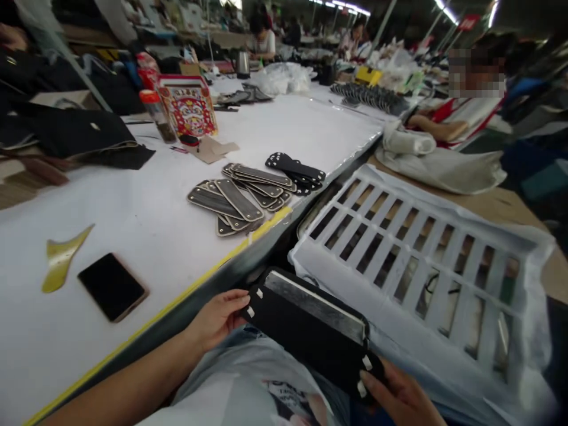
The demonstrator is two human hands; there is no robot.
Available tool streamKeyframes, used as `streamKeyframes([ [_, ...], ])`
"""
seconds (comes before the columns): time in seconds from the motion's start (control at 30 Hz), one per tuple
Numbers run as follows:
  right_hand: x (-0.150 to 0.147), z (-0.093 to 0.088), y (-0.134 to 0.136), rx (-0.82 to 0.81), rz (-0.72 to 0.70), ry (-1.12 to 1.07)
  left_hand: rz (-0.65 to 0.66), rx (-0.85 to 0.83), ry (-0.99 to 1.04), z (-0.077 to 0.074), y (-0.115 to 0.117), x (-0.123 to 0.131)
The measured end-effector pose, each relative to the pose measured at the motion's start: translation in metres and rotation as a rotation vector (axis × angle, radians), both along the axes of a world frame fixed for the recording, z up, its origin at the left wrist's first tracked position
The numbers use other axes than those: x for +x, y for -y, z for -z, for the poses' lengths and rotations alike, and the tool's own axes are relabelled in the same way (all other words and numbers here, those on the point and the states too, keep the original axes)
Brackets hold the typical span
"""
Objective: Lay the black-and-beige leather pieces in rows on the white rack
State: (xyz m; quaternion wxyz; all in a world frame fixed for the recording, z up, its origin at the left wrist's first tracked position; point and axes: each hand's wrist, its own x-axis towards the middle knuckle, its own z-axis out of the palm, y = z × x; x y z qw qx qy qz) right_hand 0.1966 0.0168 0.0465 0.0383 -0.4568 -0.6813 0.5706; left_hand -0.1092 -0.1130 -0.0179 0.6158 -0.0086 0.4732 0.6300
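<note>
Between my two hands is a long black strap panel (306, 340) with rounded ends and small white tabs near each end. My left hand (222, 316) pinches its left end, and my right hand (394, 387) grips the right end with the thumb on top. Along the panel's far side lies a shiny grey metal-like strip (317, 305); whether it is joined to the panel I cannot tell. On the table beyond, several grey-brown panels with pale edges and rivets (239, 201) lie in a loose pile. Beside them rests a stack of black panels with white tabs (297, 171).
A white slatted rack (399, 254) stands to the right. On the white table (168, 195) lie a phone (113, 287), a yellow curved template (64, 260), a red patterned box (189, 109) and a jar (158, 117). A co-worker (470, 106) sits at the right.
</note>
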Motion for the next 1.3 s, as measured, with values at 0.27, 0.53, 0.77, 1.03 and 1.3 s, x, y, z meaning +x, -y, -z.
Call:
streamKeyframes([
  [0.27, -0.002, 0.004, -0.024, 0.022, 0.247, 0.003, 0.309, -0.061, -0.842, -0.015, -0.040, -0.006],
  [0.53, -0.015, 0.019, -0.039, 0.017, 0.280, 0.110, 0.397, -0.143, -0.984, -0.009, -0.065, -0.026],
  [0.77, -0.022, 0.018, -0.045, 0.015, 0.305, 0.144, 0.440, -0.186, -0.954, -0.003, -0.071, -0.032],
  [1.03, -0.027, 0.016, -0.047, 0.008, 0.293, 0.222, 0.443, -0.218, -0.893, -0.001, -0.071, -0.037],
  [1.3, -0.026, 0.019, -0.048, 0.033, 0.297, 0.249, 0.487, -0.246, -0.873, -0.006, -0.074, -0.040],
])
